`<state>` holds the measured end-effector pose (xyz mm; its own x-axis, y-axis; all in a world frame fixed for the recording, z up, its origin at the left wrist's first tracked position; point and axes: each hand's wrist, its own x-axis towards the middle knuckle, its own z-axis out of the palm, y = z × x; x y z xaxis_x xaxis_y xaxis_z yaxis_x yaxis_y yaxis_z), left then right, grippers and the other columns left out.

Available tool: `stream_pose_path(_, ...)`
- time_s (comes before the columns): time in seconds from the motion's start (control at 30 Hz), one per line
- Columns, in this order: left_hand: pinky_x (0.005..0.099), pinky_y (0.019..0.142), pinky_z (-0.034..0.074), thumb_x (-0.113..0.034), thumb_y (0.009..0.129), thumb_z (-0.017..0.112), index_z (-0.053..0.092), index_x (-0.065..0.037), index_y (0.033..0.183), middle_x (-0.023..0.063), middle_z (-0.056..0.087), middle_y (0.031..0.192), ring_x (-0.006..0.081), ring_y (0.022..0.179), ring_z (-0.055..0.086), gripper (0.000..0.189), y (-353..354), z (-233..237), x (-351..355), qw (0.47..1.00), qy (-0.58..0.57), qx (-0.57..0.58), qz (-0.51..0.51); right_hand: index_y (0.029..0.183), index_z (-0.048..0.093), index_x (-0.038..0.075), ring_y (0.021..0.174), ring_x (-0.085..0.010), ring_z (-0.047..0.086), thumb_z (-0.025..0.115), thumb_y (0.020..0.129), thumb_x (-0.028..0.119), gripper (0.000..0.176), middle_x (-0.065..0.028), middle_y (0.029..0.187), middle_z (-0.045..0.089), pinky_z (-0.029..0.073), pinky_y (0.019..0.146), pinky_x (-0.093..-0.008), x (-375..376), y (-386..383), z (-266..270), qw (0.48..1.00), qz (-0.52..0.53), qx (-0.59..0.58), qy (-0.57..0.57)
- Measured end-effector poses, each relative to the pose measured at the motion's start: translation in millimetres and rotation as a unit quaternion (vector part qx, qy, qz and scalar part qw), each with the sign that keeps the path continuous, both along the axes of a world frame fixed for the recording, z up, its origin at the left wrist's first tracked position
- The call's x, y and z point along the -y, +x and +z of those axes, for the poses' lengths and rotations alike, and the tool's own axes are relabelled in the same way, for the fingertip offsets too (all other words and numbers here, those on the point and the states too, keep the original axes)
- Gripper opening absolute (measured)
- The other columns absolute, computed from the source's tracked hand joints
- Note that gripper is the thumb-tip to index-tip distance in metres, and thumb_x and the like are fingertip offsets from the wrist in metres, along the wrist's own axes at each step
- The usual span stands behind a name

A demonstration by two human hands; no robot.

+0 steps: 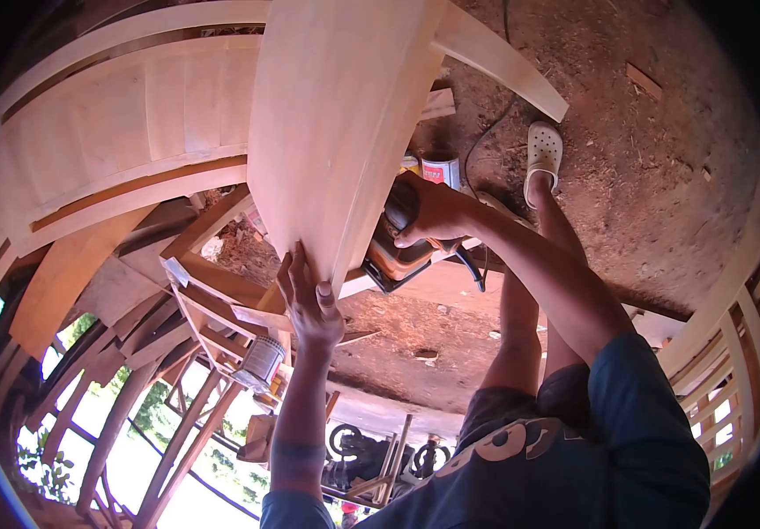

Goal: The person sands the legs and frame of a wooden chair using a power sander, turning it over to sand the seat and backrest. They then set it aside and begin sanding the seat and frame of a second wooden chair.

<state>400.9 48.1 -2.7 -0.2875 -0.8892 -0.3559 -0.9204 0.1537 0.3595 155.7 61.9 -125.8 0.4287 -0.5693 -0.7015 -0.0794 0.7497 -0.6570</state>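
A wide, pale wooden board (336, 115) stretches from the top of the view down to its narrower end in front of me. My left hand (312, 304) rests at this near end, fingers stretched onto the wood and thumb apart. On the board's right edge sits an orange and black power sander (402, 256), with my right hand (437, 212) wrapped round its body. Part of the tool's top is covered by the fingers. A black cord guard (471, 267) sticks out from its rear.
Curved slatted wooden furniture (177, 97) adjoins the board on the left. Beside the sander are paint cans (440, 172) on the dirt floor (644, 167). Another can (261, 360) sits by a wooden frame (208, 300) at lower left. A cable (486, 132) crosses the floor near my shoe (544, 150).
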Motion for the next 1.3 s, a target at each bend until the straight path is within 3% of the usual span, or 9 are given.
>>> stream_pose_path(0.03,0.0578,0.105,0.038,-0.075,0.096,0.015,0.039,0.009,0.144,0.0349,0.04,0.134,0.0488,0.126,0.043,0.1,0.9,0.1,-0.1,1.0,-0.001,0.001,-0.003,0.145,0.037,0.012,0.1,-0.0307,0.069,0.091,0.061,0.032,0.102,-0.0199,0.118,0.066,0.059,0.084,-0.0385,-6.1,2.4,-5.5,1.0,-0.004,-0.002,-0.014)
stream_pose_path(0.17,0.0578,0.104,0.039,-0.074,0.096,0.015,0.039,0.009,0.144,0.0346,0.04,0.133,0.0491,0.126,0.043,0.099,2.2,-0.7,0.5,1.0,-0.003,0.003,-0.008,0.146,0.036,0.011,0.085,-0.0271,0.071,0.09,0.065,0.029,0.1,-0.0193,0.111,0.067,0.059,0.07,-0.0358,-13.9,-4.9,9.6,1.0,-0.004,-0.005,0.012)
stream_pose_path(0.33,0.0564,0.105,0.039,-0.073,0.097,0.014,0.038,0.008,0.144,0.0333,0.041,0.134,0.0471,0.126,0.044,0.097,1.6,0.4,-1.2,1.0,-0.001,0.008,-0.008,0.142,0.04,0.012,0.101,-0.03,0.068,0.089,0.066,0.033,0.093,-0.0194,0.113,0.067,0.055,0.088,-0.0387,-8.5,-6.5,15.1,0.999,0.005,-0.004,0.033)
stream_pose_path(0.6,0.0512,0.104,0.041,-0.073,0.097,0.01,0.039,0.007,0.145,0.0269,0.046,0.134,0.038,0.126,0.047,0.098,9.5,-6.7,-1.6,1.0,-0.003,-0.007,-0.008,0.134,0.047,0.01,0.11,-0.0319,0.066,0.09,0.063,0.03,0.086,-0.0193,0.118,0.067,0.05,0.096,-0.0395,-5.9,-5.1,-58.3,0.998,0.031,-0.041,0.031)
stream_pose_path(0.93,0.0541,0.106,0.039,-0.074,0.096,0.012,0.038,0.008,0.145,0.0294,0.044,0.138,0.0419,0.13,0.045,0.099,6.8,-4.6,-2.1,1.0,0.005,-0.009,0.013,0.132,0.051,0.01,0.106,-0.0267,0.065,0.091,0.06,0.029,0.084,-0.015,0.115,0.067,0.048,0.095,-0.0368,-85.4,-33.3,-169.7,0.993,-0.013,-0.088,0.076)
stream_pose_path(1.0,0.0541,0.105,0.04,-0.074,0.097,0.012,0.038,0.008,0.145,0.0304,0.044,0.138,0.0426,0.13,0.046,0.099,1.4,-1.8,-1.7,1.0,0.008,0.003,0.013,0.13,0.054,0.012,0.108,-0.0276,0.066,0.088,0.065,0.043,0.08,-0.0163,0.117,0.068,0.05,0.094,-0.0387,-71.1,-24.8,-146.9,0.989,0.006,-0.126,0.077)
stream_pose_path(1.17,0.0542,0.104,0.042,-0.072,0.097,0.011,0.039,0.008,0.144,0.0314,0.043,0.138,0.0435,0.129,0.046,0.097,6.2,-3.7,-1.9,1.0,-0.002,0.003,-0.005,0.135,0.047,0.013,0.102,-0.0354,0.068,0.083,0.068,0.043,0.082,-0.0202,0.109,0.069,0.053,0.09,-0.0421,-12.0,-0.7,-50.7,0.994,0.034,-0.105,0.024)
stream_pose_path(1.27,0.0544,0.105,0.042,-0.071,0.098,0.01,0.039,0.008,0.145,0.0312,0.042,0.139,0.0423,0.131,0.045,0.096,8.9,-6.4,-4.0,1.0,-0.002,-0.004,-0.001,0.134,0.05,0.012,0.103,-0.0318,0.068,0.085,0.067,0.04,0.081,-0.0193,0.11,0.069,0.052,0.091,-0.0406,-11.7,-4.6,-62.3,0.996,0.023,-0.073,0.047)
stream_pose_path(1.3,0.0509,0.106,0.04,-0.074,0.097,0.016,0.037,0.003,0.148,0.0229,0.042,0.143,0.0364,0.131,0.046,0.095,11.4,-6.0,-4.2,1.0,0.01,-0.02,0.015,0.133,0.051,0.011,0.103,-0.031,0.068,0.086,0.066,0.039,0.08,-0.0185,0.11,0.069,0.052,0.091,-0.0399,-23.7,-5.3,-86.5,0.995,0.012,-0.088,0.037)
